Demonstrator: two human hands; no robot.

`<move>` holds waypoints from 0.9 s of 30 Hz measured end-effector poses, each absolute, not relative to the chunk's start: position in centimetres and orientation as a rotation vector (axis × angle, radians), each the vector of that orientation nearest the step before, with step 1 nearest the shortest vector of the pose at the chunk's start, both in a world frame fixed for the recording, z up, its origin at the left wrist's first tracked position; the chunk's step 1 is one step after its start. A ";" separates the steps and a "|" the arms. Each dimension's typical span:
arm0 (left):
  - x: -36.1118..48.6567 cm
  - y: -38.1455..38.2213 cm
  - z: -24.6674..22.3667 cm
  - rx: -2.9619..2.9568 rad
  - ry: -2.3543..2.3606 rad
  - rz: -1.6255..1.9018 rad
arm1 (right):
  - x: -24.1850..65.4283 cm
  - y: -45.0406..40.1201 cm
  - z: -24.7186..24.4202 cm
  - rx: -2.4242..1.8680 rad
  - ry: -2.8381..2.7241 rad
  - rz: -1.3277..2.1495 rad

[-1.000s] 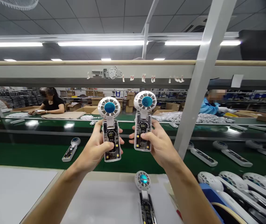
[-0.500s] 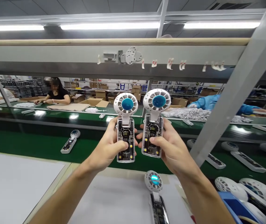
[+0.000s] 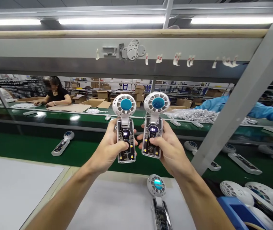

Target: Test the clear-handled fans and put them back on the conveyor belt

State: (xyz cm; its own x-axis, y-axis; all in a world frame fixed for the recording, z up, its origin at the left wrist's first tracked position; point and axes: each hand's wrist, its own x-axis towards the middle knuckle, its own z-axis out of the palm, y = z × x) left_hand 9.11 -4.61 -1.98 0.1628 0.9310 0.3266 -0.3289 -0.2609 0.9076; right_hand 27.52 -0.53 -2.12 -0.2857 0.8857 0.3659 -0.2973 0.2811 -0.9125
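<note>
Upright in my left hand [image 3: 109, 145] is a handheld fan [image 3: 126, 140] with a white round head, a blue centre and a clear body showing its circuit board. My right hand [image 3: 171, 145] grips a second, matching handheld fan [image 3: 152, 135]. Each thumb presses on the front of its fan, and the fingers wrap behind. Small displays are lit white on both. The two fans stand side by side, slightly apart. Below them a third handheld fan [image 3: 159, 203] lies on the white sheet [image 3: 117, 201], its centre shining cyan.
Several fans, one of them a fan [image 3: 63, 143] at left, lie on the green conveyor belt [image 3: 90, 150]. A blue bin [image 3: 234, 210] and white fans sit at lower right. A slanted metal post [image 3: 237, 92] stands at right. Across the line are a person in black [image 3: 58, 95] and a blue sleeve [image 3: 266, 108].
The displays on both held fans have turned from dim yellowish digits to bright white. Both hands appear slightly further left. Fans on the belt have shifted left.
</note>
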 end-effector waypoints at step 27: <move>9.6 -5.2 -1.5 1.171 0.684 1.488 | 28.0 -0.9 -1.7 -0.628 -1.378 1.348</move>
